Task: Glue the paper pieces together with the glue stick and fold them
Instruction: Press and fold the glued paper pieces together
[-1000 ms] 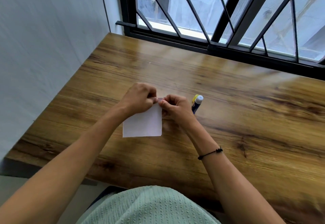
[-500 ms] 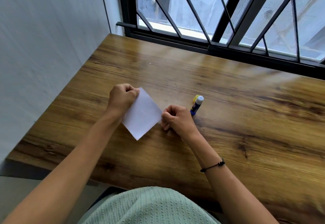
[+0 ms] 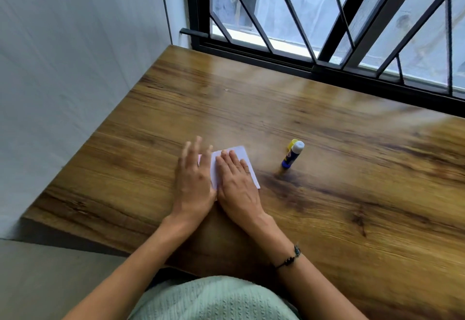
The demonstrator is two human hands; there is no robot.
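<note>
A white paper piece (image 3: 240, 155) lies flat on the wooden table (image 3: 327, 194), and a thin pink edge shows at its left side. My right hand (image 3: 235, 181) rests palm down on the paper with fingers straight. My left hand (image 3: 193, 176) lies flat beside it over the paper's left part, fingers spread and blurred by motion. Most of the paper is hidden under both hands. The glue stick (image 3: 292, 154), blue and yellow with a white cap, lies on the table to the right of the paper, apart from my hands.
A grey wall (image 3: 75, 80) runs along the table's left edge. A black window frame with bars (image 3: 327, 63) lines the far edge. My light green top (image 3: 214, 299) shows at the bottom.
Both hands have let go of the paper's corners and now lie flat on it. The paper has turned from a diamond position to lying pressed under my palms.
</note>
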